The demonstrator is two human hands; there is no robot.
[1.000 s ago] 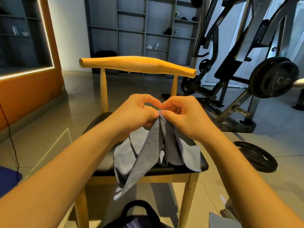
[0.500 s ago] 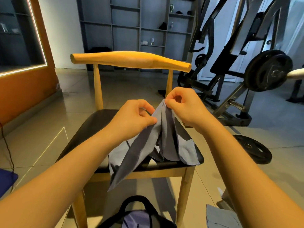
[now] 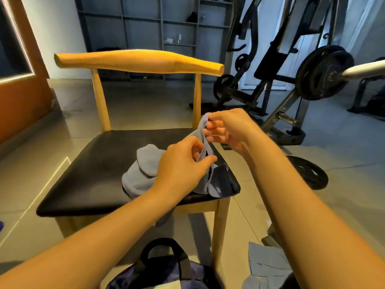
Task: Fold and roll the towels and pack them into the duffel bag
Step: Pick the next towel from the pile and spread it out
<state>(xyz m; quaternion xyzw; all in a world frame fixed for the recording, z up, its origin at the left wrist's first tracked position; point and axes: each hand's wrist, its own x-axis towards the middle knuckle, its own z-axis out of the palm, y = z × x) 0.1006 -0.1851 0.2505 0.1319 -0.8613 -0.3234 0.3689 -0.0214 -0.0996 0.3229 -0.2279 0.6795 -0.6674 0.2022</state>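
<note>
A grey towel [image 3: 143, 174] lies bunched on the black seat of a wooden chair [image 3: 100, 163]. My right hand [image 3: 231, 128] pinches one corner of the towel, raised above the seat's right side. My left hand [image 3: 183, 165] pinches the towel's edge a little lower, close beneath the right hand. The dark duffel bag [image 3: 166, 270] with a black handle stands on the floor below the chair's front edge. Several folded grey towels [image 3: 268, 265] lie on the floor at the lower right.
The chair's wooden backrest [image 3: 139, 61] crosses the middle of the view. A weight machine [image 3: 291, 65] with a plate [image 3: 325, 71] stands at the right, and a loose weight plate [image 3: 308, 172] lies on the tiled floor beside the chair. Grey shelves line the far wall.
The hands have moved apart along the towel's edge, the right one up and to the right, the left one lower. The towel has dropped from hanging over the seat's front into a bunch on it.
</note>
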